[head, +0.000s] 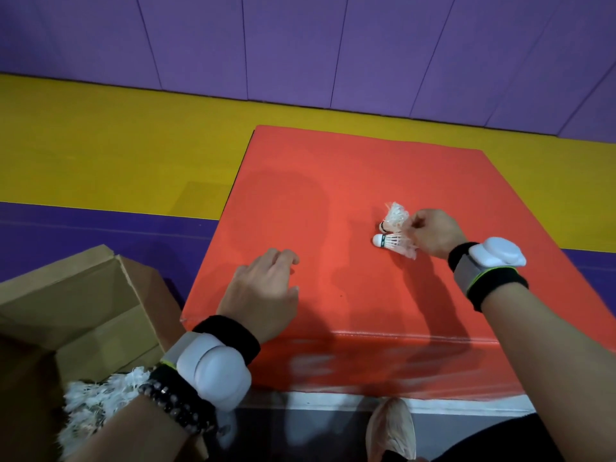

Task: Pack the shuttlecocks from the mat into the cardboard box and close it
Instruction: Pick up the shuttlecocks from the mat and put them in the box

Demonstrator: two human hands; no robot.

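I have the right hand [433, 235] curled onto the feather skirts of the 2 shuttlecocks [392, 243], which lie side by side on the red mat [333, 175] with their cork ends pointing left. The fingers pinch at the feathers, though I cannot tell whether both are truly caught. The left hand [263, 291] is loose and holds nothing, low over the mat's near-left part. The cardboard box [83, 295] stands open just beside the mat's near-left corner, with a heap of white feathers [96, 401] already inside. The weak point, as I judge it, is the grip. A pinch on feathers alone is slight, so 1 shuttlecock could slip free on the carry to the box, or the frayed feathers could bend. The box's mat-side flap [150, 301] could also snag the load.
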